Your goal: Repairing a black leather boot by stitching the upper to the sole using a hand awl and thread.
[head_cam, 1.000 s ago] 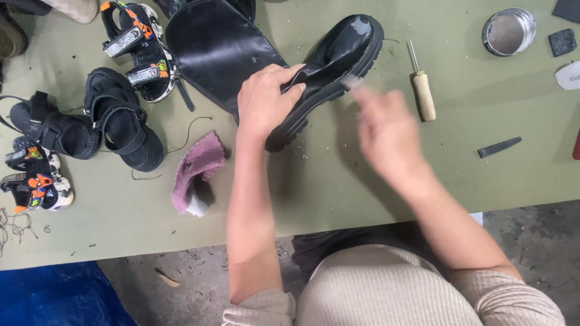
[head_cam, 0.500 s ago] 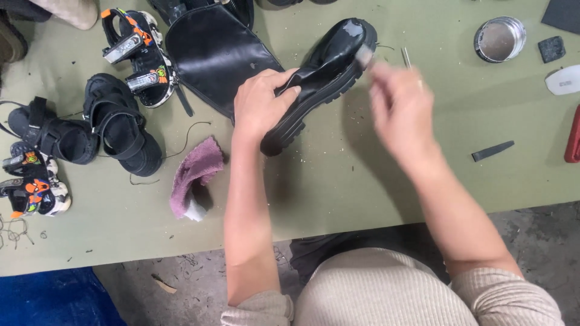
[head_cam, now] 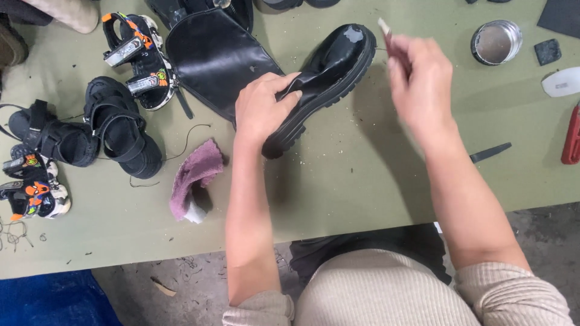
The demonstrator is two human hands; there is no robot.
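The black shoe (head_cam: 326, 78) lies on its side on the green table (head_cam: 374, 181), in the middle of the things there. The left hand (head_cam: 263, 108) grips the shoe at its open top, with the fingers curled over the edge and the thumb down the side. The heel end sits near this hand and the shiny toe points away from the person.

The right hand (head_cam: 420, 78) is up in the air, just to the right of the shoe's toe. Its fingers are pinched tight on a small thin tool (head_cam: 385, 30) with a pale tip. The tool is blurry, so I cannot tell just what it is. A thin thread seems to run from the toe toward this hand, but it is hard to see.

To do this step well, I think the left hand should hold the shoe firm so it does not roll. The right hand should move slow and straight, close to the thick sole, and keep the pinch tight so the little tool does not slip out.

To the left of the shoe lies a flat black leather piece (head_cam: 211, 57). Further left are black sandals (head_cam: 121, 130). Below and left of the shoe is a purple cloth (head_cam: 193, 175). To the right of the shoe sits a round tin (head_cam: 495, 42).
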